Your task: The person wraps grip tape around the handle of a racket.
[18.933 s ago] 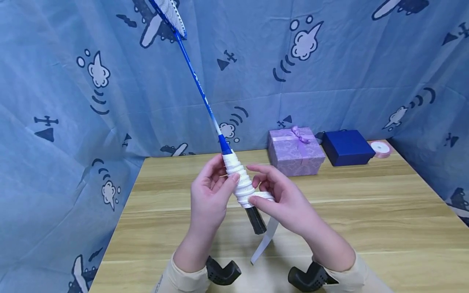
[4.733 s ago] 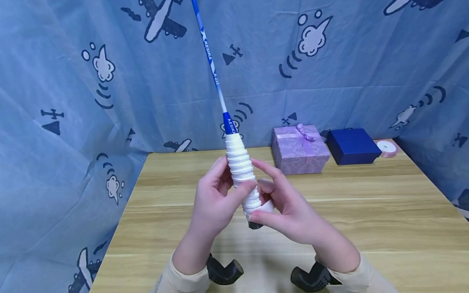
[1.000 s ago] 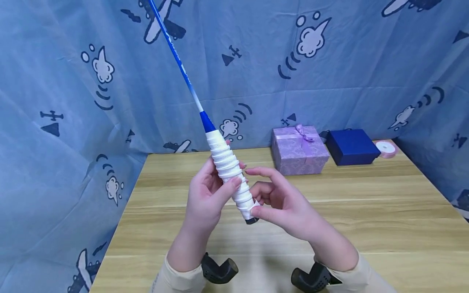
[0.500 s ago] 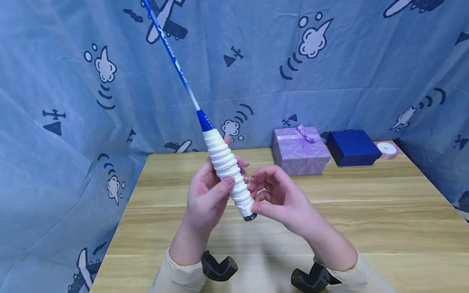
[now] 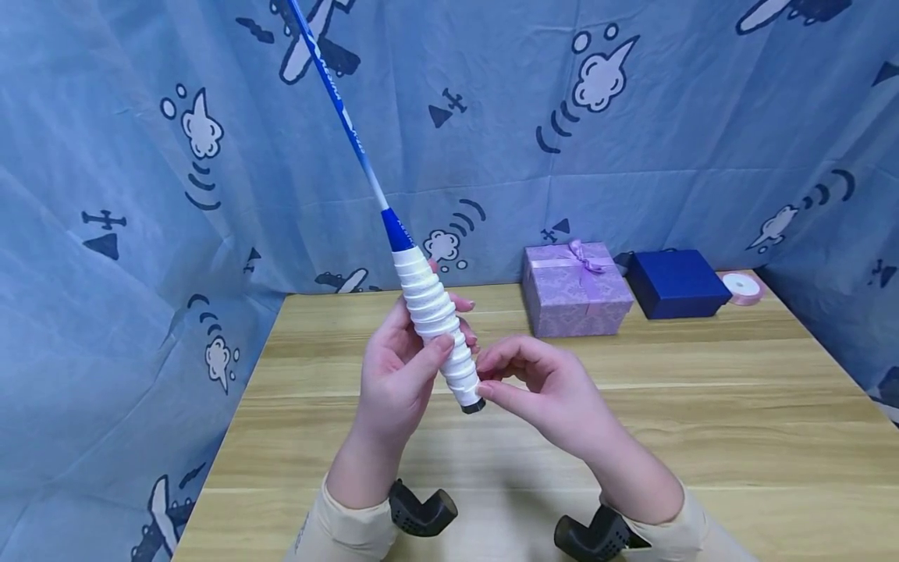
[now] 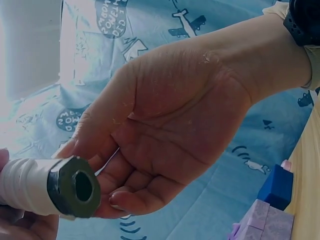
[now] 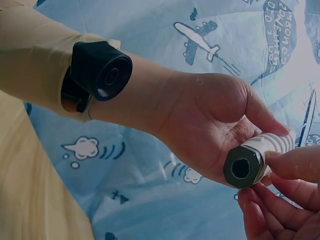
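Observation:
My left hand (image 5: pixel 393 371) grips a blue badminton racket (image 5: pixel 340 105) by its handle, thumb on the near side. The racket tilts up to the left, its head outside the view. White grip tape (image 5: pixel 430 308) winds round the handle in ridged, overlapping turns, down almost to the dark butt end (image 5: pixel 474 407). At the tape's lower end my right hand (image 5: pixel 555 390) pinches with thumb and curled fingers; no loose strip shows. In the right wrist view the butt end (image 7: pixel 234 169) has a round hole, with the right hand's fingers (image 7: pixel 280 200) just below it.
A lilac gift box (image 5: pixel 576 289) with a bow stands at the back of the wooden table (image 5: pixel 702 437). Right of it are a blue box (image 5: pixel 677 283) and a pink ribbon spool (image 5: pixel 742 288). A blue printed curtain (image 5: pixel 175 273) hangs behind.
Over the earlier frames the white tape's turns have spread down the handle and its hanging strip has gone from sight. Just now the right fingers have closed in beside the butt end.

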`<state>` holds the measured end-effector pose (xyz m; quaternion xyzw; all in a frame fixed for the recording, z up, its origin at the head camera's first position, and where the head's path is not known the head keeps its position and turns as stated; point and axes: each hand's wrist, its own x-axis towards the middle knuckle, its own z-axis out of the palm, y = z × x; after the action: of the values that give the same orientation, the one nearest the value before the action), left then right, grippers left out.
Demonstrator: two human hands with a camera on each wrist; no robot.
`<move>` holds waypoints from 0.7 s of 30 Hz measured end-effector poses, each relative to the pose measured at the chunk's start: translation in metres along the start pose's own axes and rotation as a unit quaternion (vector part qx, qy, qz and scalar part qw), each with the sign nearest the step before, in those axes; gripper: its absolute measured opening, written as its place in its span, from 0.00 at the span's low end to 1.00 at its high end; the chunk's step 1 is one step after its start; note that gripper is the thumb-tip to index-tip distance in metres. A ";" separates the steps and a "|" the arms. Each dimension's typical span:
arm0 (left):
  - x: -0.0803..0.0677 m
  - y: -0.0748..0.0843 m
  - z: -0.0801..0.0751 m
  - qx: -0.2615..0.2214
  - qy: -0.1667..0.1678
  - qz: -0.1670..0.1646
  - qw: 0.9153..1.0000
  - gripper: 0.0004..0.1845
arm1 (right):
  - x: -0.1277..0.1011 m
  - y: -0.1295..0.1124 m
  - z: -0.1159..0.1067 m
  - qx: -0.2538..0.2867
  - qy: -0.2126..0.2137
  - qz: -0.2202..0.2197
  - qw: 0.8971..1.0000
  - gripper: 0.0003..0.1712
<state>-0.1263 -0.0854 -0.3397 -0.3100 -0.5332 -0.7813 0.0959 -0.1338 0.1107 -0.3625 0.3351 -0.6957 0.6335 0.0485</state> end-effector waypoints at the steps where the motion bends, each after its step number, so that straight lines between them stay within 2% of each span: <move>1: 0.000 0.000 0.000 0.000 0.002 0.002 1.000 0.36 | 0.000 -0.001 0.000 -0.004 0.001 0.005 1.000 0.11; 5: 0.000 -0.001 0.002 0.003 0.007 0.009 1.000 0.35 | -0.001 -0.002 -0.001 -0.004 -0.005 0.013 1.000 0.11; 9: 0.001 -0.001 0.003 0.007 0.011 0.015 1.000 0.35 | 0.000 -0.001 -0.002 0.005 -0.015 -0.002 1.000 0.13; 21: -0.001 -0.007 0.009 0.032 0.066 0.019 0.997 0.32 | 0.001 0.001 0.003 0.012 -0.032 -0.017 0.999 0.21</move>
<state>-0.1255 -0.0742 -0.3434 -0.2644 -0.5441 -0.7810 0.1553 -0.1339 0.1078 -0.3636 0.3674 -0.6838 0.6296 0.0327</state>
